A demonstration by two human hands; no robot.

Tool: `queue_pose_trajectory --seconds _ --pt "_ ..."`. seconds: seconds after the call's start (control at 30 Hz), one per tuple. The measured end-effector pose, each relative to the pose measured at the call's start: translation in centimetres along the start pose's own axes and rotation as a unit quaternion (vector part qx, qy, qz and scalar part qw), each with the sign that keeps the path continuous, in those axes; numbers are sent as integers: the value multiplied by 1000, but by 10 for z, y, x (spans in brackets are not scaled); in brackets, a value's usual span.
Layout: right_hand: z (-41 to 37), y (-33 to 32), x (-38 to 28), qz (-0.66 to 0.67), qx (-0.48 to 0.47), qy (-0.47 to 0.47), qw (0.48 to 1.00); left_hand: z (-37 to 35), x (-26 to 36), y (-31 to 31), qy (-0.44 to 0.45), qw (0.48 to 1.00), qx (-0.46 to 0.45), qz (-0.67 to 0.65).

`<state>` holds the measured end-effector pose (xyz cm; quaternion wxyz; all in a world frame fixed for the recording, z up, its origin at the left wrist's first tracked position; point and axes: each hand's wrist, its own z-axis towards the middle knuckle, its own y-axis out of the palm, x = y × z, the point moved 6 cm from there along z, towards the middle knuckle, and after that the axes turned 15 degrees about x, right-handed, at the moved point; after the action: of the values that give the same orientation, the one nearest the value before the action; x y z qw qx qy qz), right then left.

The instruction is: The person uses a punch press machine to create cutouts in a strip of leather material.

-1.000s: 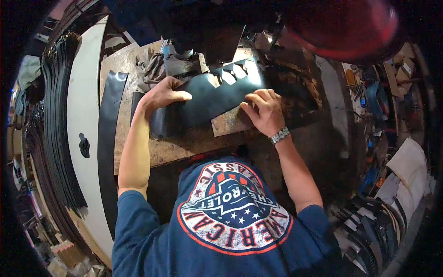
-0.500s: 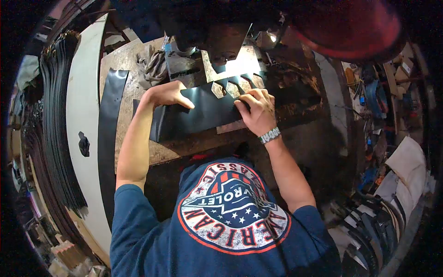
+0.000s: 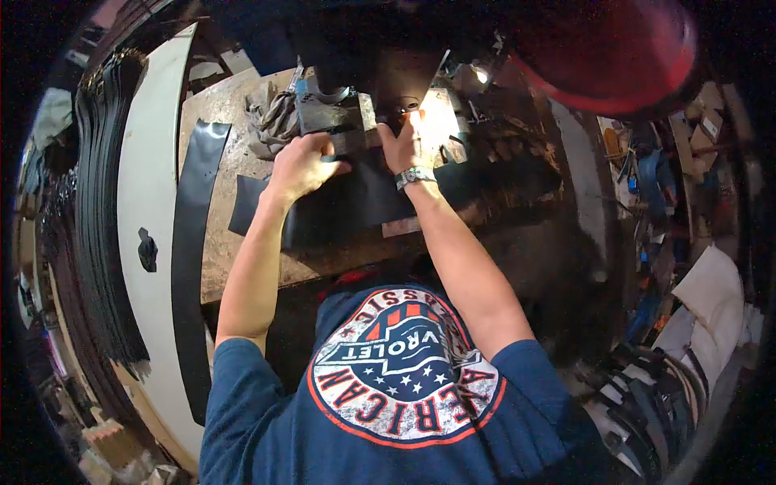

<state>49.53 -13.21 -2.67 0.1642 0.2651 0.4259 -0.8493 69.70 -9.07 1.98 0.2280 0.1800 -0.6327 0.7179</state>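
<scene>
A dark, flexible black sheet (image 3: 339, 212) lies across the worktable, partly in shadow. At its upper left part, my left hand (image 3: 301, 168) has its fingers curled over the far edge and its thumb across the top. My right hand (image 3: 402, 147) is farther right, beside the bright lamp light, with its thumb apart from the fingers; the fingertips are partly lost in glare and shadow. Its palm side is down and nothing shows in its grip. The notched edge of the sheet is hard to make out beneath and beyond this hand.
A crumpled grey cloth (image 3: 271, 117) lies at the worktable's (image 3: 230, 271) back left. A long black strip (image 3: 194, 267) runs down the left side, beside a pale board (image 3: 149, 194). Dark machinery and a large red rounded object (image 3: 614, 52) stand overhead. Cut pieces (image 3: 671, 396) are heaped lower right.
My right hand has moved up and left from the notched edge, its fingers now stretched forward. My left hand has shifted slightly right. The sheet has shifted, and its cut-outs no longer show clearly.
</scene>
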Motion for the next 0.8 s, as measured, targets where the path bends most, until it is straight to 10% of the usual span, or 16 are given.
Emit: queue_pose_trajectory --seconds 0.23,0.43,0.6,0.63,0.8 --pt "10 1 30 -73 -92 47 992 3 4 9 49 994 90 24" --pt "3 -91 38 117 -61 83 988 -19 23 8 117 968 217 54" --pt "8 -43 5 -9 -112 53 992 -26 55 17 116 962 228 100" --pt "12 -32 -2 -28 -20 -91 995 -26 60 16 124 960 229 105" --pt "12 -5 6 10 -97 3 995 -36 74 18 145 954 232 123"
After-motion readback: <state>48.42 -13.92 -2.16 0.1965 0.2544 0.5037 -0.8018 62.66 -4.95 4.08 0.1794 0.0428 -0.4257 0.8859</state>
